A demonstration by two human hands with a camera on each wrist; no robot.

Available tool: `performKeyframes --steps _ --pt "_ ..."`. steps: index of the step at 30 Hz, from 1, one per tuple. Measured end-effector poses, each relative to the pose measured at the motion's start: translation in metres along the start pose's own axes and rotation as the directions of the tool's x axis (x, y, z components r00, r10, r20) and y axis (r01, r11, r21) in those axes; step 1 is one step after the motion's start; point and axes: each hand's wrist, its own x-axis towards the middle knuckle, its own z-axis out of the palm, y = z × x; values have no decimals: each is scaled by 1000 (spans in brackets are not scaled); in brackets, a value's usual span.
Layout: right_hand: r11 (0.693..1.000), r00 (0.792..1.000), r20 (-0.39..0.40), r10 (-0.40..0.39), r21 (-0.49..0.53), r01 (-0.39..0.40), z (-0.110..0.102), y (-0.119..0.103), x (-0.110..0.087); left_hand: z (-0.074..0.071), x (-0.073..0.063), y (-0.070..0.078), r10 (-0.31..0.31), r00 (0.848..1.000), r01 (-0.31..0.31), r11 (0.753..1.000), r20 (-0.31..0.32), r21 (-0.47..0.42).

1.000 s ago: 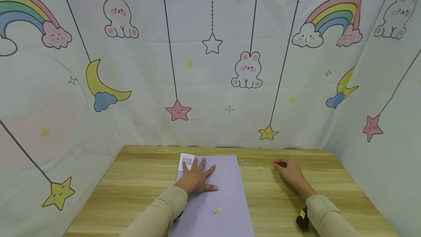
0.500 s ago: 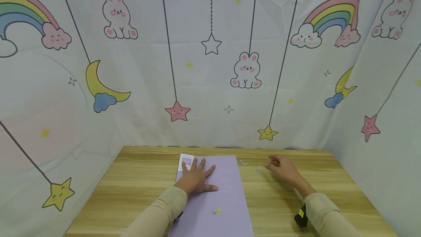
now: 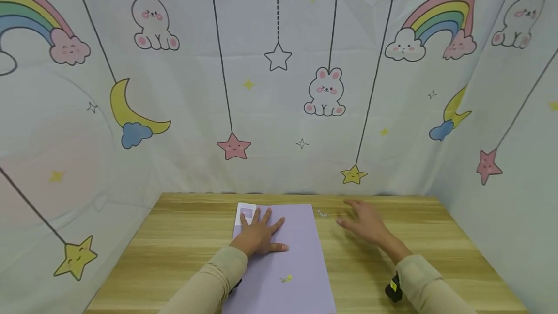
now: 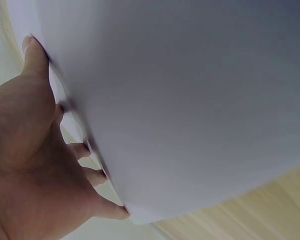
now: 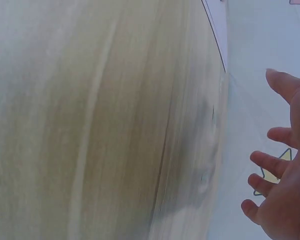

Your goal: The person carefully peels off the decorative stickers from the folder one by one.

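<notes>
The wood-grained tabletop point(image 3: 183, 229) stretches off to the left of my left fingers, with my beige left sleeve point(image 3: 209, 277) running up behind them. My left hand point(image 3: 257, 236) lies with its fingers fanned wide, their tips and the thumb touching the lilac sheet point(image 3: 301, 236), which reaches under them and out past the thumb to the right. The little fingertip rests on the white patch point(image 3: 246, 207) at the sheet's far left corner. Nearer to me than that thumb, a small yellow-green piece point(image 3: 286, 278) sits on the lilac. Just past the sheet's right edge, a short row of tiny clear bits point(image 3: 322, 213) lies on the tabletop, between the sheet and my right fingers and near their tips. My right hand point(image 3: 366, 222) hovers above the wood, fingers loosely parted and thumb held well away from the index finger. Behind those fingers, a black device point(image 3: 394, 289) sits at my wrist, beside my right sleeve point(image 3: 429, 280).
</notes>
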Motion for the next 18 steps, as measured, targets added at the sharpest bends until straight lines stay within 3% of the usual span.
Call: performKeyframes --steps 7,18 --pt "991 991 40 -125 -46 126 6 -9 -7 -1 -2 1 6 1000 -7 1000 -10 -11" --pt "980 982 56 -180 -72 183 17 -23 -10 -2 -2 1 -1 1000 1 1000 -2 -4"
